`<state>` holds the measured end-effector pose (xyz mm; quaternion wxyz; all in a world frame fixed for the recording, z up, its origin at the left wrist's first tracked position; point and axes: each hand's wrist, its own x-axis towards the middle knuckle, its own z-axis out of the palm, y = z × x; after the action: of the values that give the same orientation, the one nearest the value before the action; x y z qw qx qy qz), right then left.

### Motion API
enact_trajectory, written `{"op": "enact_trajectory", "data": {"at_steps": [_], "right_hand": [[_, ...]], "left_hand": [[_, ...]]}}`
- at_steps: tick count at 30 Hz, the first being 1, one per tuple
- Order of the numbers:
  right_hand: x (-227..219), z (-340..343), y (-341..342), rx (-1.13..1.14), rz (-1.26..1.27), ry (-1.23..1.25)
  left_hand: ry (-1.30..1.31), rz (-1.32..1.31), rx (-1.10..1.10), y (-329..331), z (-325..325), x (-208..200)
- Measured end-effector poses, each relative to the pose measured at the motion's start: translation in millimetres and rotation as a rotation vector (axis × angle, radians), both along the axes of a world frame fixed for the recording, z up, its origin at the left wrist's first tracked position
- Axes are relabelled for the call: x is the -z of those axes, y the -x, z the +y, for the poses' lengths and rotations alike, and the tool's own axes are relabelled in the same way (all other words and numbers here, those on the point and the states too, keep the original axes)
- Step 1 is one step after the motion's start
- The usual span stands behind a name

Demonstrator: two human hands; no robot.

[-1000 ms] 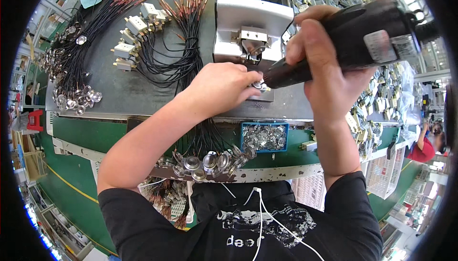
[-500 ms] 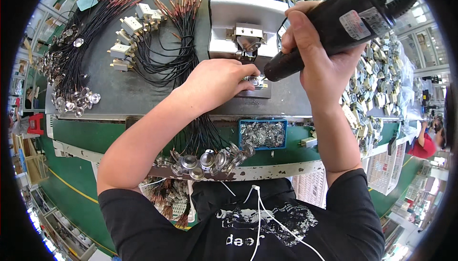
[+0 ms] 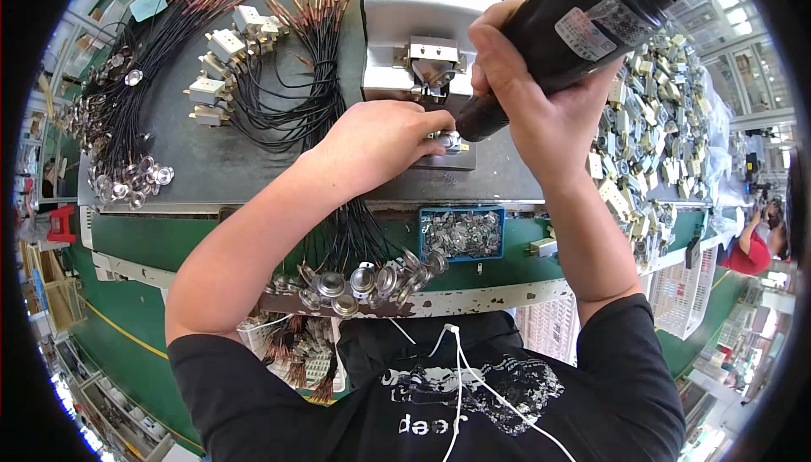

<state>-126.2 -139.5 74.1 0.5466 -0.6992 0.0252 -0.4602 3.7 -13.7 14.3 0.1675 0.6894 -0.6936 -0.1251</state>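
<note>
In my right hand [image 3: 553, 120] is a black electric screwdriver [image 3: 541, 48], held at a slant with its fingers wrapped round the body. Its nose points down and left at a small shiny round metal part [image 3: 449, 138]; whether the bit touches it I cannot make out. The fingers of my left hand [image 3: 376, 143] pinch this part on a flat dark metal block [image 3: 439, 160] at the table's front. My left fingertips partly cover the part. Just beyond stands a silver-grey machine [image 3: 393, 44] with a metal clamp-like piece [image 3: 434, 61] on its front.
Black wire bundles [image 3: 329, 95] with cream connectors [image 3: 226, 45] lie left, their round metal ends [image 3: 363, 280] hanging over the front edge. A second bundle [image 3: 127, 99] is farther left. A blue bin [image 3: 462, 234] holds small metal pieces. Many cream-and-metal parts [image 3: 650, 141] are heaped right.
My right hand and the screwdriver have swung left, the tool's body now nearer above the block. The left hand keeps its pinch. The whole view has shifted slightly.
</note>
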Motion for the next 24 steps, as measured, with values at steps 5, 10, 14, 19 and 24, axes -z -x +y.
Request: {"op": "enact_trajectory", "data": {"at_steps": [5,10,14,19,24], "right_hand": [[4,-3,1,-0.023,-0.008,0.03],[5,0,1,-0.054,0.058,0.024],[0,9,2,0.003,0.123,0.066],[-57,13,44,0.013,0.29,-0.235],[-48,16,28,0.134,0.24,-0.293]], "left_hand": [[-0.009,0.018,0.008,1,1,-1],[0.017,0.009,0.039,-2,2,2],[0.109,0.013,0.029,-1,6,10],[0.227,-0.181,0.059,19,9,-8],[-0.049,-0.056,0.509,55,13,7]]}}
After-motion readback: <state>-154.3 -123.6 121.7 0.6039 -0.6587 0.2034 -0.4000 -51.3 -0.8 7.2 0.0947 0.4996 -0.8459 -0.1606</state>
